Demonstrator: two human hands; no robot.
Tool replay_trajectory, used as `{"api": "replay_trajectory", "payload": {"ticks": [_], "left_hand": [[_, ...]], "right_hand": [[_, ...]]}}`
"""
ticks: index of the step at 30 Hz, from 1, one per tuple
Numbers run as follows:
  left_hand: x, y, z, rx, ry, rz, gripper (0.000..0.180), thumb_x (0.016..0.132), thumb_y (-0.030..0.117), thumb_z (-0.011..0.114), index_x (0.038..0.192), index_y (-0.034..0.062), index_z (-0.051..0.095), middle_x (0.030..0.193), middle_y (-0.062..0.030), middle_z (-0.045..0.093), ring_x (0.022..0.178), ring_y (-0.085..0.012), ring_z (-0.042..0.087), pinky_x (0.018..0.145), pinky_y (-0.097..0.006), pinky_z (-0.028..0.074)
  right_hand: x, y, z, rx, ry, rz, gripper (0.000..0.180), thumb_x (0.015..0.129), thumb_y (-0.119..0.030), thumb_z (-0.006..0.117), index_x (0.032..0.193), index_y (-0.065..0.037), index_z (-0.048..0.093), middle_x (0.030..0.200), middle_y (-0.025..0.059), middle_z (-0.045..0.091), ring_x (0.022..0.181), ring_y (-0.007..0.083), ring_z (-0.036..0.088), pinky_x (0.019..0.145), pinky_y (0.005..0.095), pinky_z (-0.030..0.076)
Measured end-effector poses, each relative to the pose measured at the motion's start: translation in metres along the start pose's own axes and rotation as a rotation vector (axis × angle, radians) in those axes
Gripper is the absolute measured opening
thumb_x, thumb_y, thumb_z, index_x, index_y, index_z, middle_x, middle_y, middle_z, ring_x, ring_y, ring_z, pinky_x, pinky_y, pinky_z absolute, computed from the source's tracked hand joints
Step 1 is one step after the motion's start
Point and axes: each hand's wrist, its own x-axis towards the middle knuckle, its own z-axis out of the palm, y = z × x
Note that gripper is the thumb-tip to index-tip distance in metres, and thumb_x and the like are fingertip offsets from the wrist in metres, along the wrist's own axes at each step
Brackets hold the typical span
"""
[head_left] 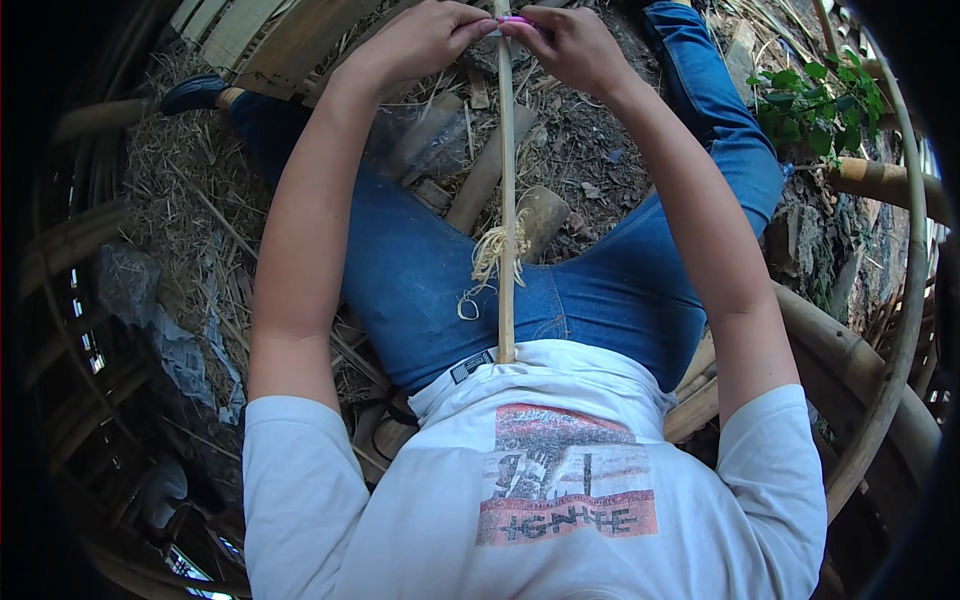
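**Both hands pinched at the top of a bamboo strip**

Down between our knees, going left to right, our left hand [425, 40] closes its fingers on the upper end of a thin bamboo strip [506, 200], just beside a small pink thing [516, 20] that we cannot make out clearly. The strip runs straight from our waist up to the hands, its lower end braced against our white shirt [540, 470], which likely steadies it while both hands act on the far end. Pale curly shavings [492, 258] hang on it at mid-length, over our blue jeans [420, 270]. Our right hand [570, 45] meets the left at the same spot, fingers shut around the strip and the pink thing, so the two grips touch.

Under our legs lies bare earth strewn with dry straw [175, 190] and short cut bamboo pieces [490, 170]. Thick bamboo poles [860, 350] curve along the right, with a green leafy plant [815, 105] at the upper right. Slatted bamboo work rings the dark left side.
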Motion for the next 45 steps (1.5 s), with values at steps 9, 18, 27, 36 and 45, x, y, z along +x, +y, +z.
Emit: {"api": "replay_trajectory", "payload": {"ticks": [9,18,27,36,45], "left_hand": [[0.001,-0.03,0.011,0.18,0.064,0.2,0.031,0.103,0.029,0.054,0.116,0.004,0.067,0.075,-0.0157,0.063,0.067,-0.0307,0.057,0.067,-0.041,0.046],[-0.038,-0.011,0.03,0.093,-0.009,0.137,0.029,0.101,0.028,0.057,0.108,0.0039,0.071,0.081,-0.0192,0.066,0.079,-0.0366,0.064,0.073,-0.044,0.049],[-0.053,0.008,0.03,0.041,-0.106,0.098,0.024,0.098,0.024,0.059,0.105,0.0042,0.071,0.077,-0.0197,0.064,0.074,-0.0385,0.063,0.068,-0.045,0.048],[-0.064,0.018,0.034,0.092,-0.028,0.106,0.021,0.098,0.021,0.059,0.102,0.0034,0.07,0.076,-0.0211,0.062,0.071,-0.0399,0.06,0.065,-0.045,0.047],[-0.106,0.035,0.053,-0.049,-0.057,0.11,0.02,0.097,0.02,0.06,0.094,0.0027,0.067,0.069,-0.0198,0.058,0.067,-0.0401,0.057,0.061,-0.046,0.044]], "right_hand": [[-0.012,0.015,0.015,-0.102,-0.071,0.023,0.027,0.101,-0.029,0.061,0.115,-0.01,0.074,0.061,0.0111,0.058,0.049,0.0133,0.049,0.05,0.0323,0.041],[-0.05,-0.012,0.018,0.003,-0.144,0.089,0.028,0.099,-0.033,0.06,0.103,-0.011,0.075,0.062,0.0148,0.06,0.054,0.0296,0.06,0.056,0.0403,0.048],[-0.064,-0.023,0.017,0.037,-0.131,0.108,0.028,0.099,-0.032,0.061,0.097,-0.007,0.073,0.059,0.016,0.057,0.051,0.031,0.057,0.053,0.0395,0.046],[-0.081,-0.037,0.019,0.044,-0.121,0.15,0.024,0.098,-0.029,0.063,0.095,-0.007,0.073,0.057,0.0153,0.056,0.048,0.0294,0.054,0.051,0.0384,0.044],[-0.117,-0.059,0.021,0.117,-0.18,0.168,0.024,0.095,-0.029,0.066,0.091,-0.007,0.072,0.057,0.0165,0.056,0.052,0.0347,0.057,0.052,0.0414,0.046]]}}
